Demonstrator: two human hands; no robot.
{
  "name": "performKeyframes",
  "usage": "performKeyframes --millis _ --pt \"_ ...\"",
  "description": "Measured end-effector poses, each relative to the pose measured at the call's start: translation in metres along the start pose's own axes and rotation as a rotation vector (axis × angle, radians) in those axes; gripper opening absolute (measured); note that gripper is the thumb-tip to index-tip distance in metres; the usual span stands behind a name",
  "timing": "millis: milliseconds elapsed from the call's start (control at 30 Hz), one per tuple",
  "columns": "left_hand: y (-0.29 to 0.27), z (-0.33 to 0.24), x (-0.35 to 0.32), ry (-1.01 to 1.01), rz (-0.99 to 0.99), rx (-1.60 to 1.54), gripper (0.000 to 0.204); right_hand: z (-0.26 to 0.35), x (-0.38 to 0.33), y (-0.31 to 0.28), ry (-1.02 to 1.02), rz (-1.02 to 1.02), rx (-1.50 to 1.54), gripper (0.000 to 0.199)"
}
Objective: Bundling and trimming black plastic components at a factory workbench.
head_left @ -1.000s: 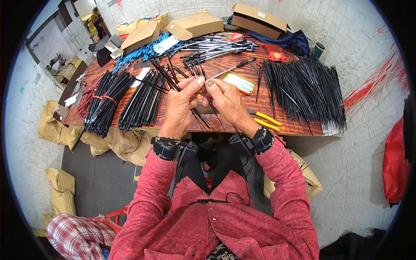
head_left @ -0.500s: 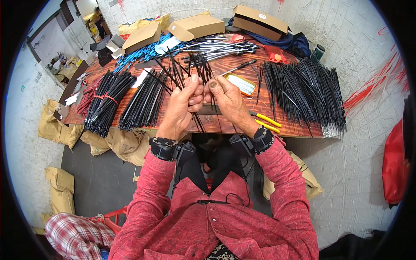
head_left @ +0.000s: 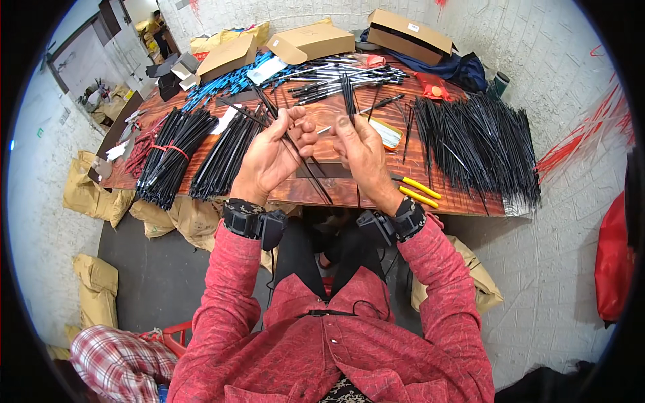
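Observation:
Above the table's near edge, my left hand (head_left: 267, 162) is loosely curled round a few thin black rods (head_left: 314, 180), which slant across it and fan apart. To its right, my right hand (head_left: 365, 160) pinches a tighter, upright bunch of black rods (head_left: 348, 93) between thumb and fingers. A gap separates the two hands. Left of them on the table lie a loose row of black rods (head_left: 225, 156) and a bundle (head_left: 173, 153) tied with red bands. A wide heap of the same rods (head_left: 477, 148) covers the right side.
Yellow-handled pliers (head_left: 420, 191) and a small tray (head_left: 386, 134) lie by my right hand on the wooden table (head_left: 306, 195). Behind are blue rods (head_left: 225, 87), silver-black rods (head_left: 336, 79) and cardboard boxes (head_left: 312, 41). Someone's checked sleeve (head_left: 121, 359) shows at lower left.
My hands have moved apart from nearly touching. The rods have parted into a slanting few in the left hand and a gathered upright bunch in the right.

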State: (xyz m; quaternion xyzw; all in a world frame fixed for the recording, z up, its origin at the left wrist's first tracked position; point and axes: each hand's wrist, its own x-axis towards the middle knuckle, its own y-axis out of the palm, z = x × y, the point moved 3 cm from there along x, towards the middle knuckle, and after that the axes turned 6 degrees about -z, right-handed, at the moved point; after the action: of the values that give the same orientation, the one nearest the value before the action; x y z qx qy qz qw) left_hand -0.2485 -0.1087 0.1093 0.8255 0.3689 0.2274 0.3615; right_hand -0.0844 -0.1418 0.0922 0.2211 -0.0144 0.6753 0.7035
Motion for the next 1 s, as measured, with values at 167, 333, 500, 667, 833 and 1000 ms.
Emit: performKeyframes --millis 167,333,500,667,833,1000 --pt "-0.009 0.007 0.004 0.087 -0.130 0.095 0.040 -0.004 -0.008 0.009 -0.152 -0.011 -0.231 0.025" --pt "0.006 0.012 0.008 0.159 -0.152 0.175 0.043 -0.017 -0.008 0.005 -0.096 0.119 -0.353 0.025" --pt "-0.006 0.011 0.007 0.138 -0.098 0.169 0.043 -0.019 -0.013 0.012 0.110 0.247 -0.075 0.025" --pt "-0.010 0.012 0.010 0.094 -0.010 0.115 0.045 -0.027 -0.014 0.013 0.160 0.215 -0.025 0.025" --pt "-0.012 0.013 0.010 0.115 -0.147 0.182 0.044 -0.022 -0.018 0.017 0.153 0.218 0.081 0.022" --pt "-0.008 0.015 0.005 0.075 -0.133 0.218 0.037 -0.016 -0.018 0.014 0.135 0.119 -0.050 0.021"
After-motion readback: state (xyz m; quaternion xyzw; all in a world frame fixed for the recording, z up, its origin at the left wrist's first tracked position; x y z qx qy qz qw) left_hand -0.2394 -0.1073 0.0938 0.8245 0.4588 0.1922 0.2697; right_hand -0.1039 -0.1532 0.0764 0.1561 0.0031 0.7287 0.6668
